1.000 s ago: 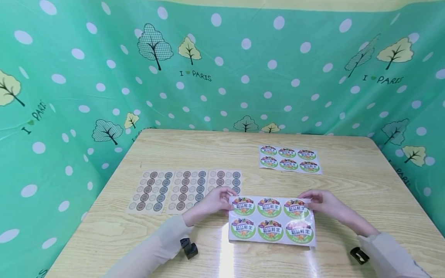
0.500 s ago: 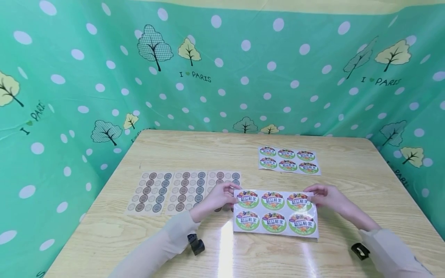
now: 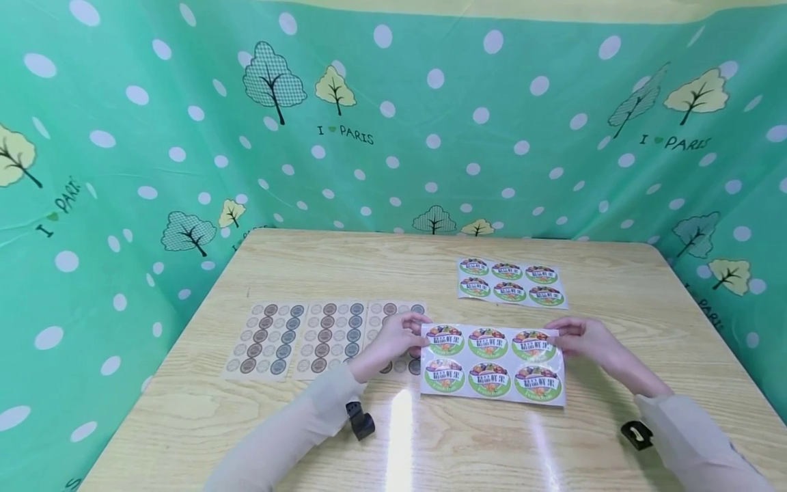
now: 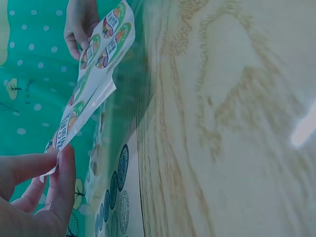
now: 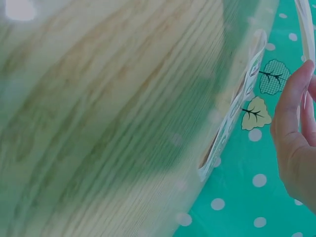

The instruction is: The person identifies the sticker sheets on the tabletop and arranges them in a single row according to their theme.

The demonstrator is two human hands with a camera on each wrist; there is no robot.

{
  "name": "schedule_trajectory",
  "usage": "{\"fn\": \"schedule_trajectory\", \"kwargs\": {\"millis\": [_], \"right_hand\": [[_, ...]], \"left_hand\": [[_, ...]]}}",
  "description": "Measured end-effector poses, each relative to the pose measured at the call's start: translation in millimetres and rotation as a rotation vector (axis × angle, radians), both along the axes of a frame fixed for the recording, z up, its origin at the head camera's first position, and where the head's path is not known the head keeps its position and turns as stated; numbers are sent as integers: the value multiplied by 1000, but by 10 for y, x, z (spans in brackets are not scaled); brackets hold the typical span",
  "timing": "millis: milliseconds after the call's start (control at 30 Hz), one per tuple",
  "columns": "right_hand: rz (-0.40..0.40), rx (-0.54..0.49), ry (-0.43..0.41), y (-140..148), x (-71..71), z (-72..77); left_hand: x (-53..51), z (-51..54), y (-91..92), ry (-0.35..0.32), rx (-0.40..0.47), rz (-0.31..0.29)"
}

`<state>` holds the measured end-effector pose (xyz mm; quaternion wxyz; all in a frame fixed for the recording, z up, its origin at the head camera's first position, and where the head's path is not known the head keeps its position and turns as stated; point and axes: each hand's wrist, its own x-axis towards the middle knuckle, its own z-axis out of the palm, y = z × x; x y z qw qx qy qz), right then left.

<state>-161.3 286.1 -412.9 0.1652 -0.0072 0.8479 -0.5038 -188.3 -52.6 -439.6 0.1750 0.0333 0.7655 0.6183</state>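
Note:
Both hands hold up a white sticker sheet (image 3: 465,362) printed with several oval fruit labels. The left hand (image 3: 396,339) pinches its upper left corner between thumb and fingers. At the upper right corner, the right hand (image 3: 584,342) pinches the sheet. In the left wrist view the sheet (image 4: 94,81) is seen at a slant, raised off the table, with the left hand's thumb and fingers (image 4: 64,182) on its near end. The right wrist view shows the right hand (image 5: 296,148) gripping the sheet's edge.
A like sheet of fruit stickers (image 3: 509,281) lies farther back on the wooden table (image 3: 344,263). Three sheets of small round stickers (image 3: 328,339) lie side by side at the left, the rightmost partly behind the left hand. A green dotted cloth (image 3: 393,123) hangs behind.
Both hands have carried the held sticker sheet away from the person and slightly to the right, closer to the sheet at the back. The sheets lying on the table have stayed put.

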Motion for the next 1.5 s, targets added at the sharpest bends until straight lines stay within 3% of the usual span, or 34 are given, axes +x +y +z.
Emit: {"fn": "schedule_trajectory", "kwargs": {"millis": [433, 933, 1500], "right_hand": [[-58, -17, -18, 44, -112, -23], [-98, -13, -18, 39, -196, -91], [-82, 1, -22, 17, -243, -169]], "left_hand": [[-87, 26, 86, -2, 10, 35], [-155, -16, 130, 70, -54, 18], [-179, -86, 166, 133, -174, 13]]}}
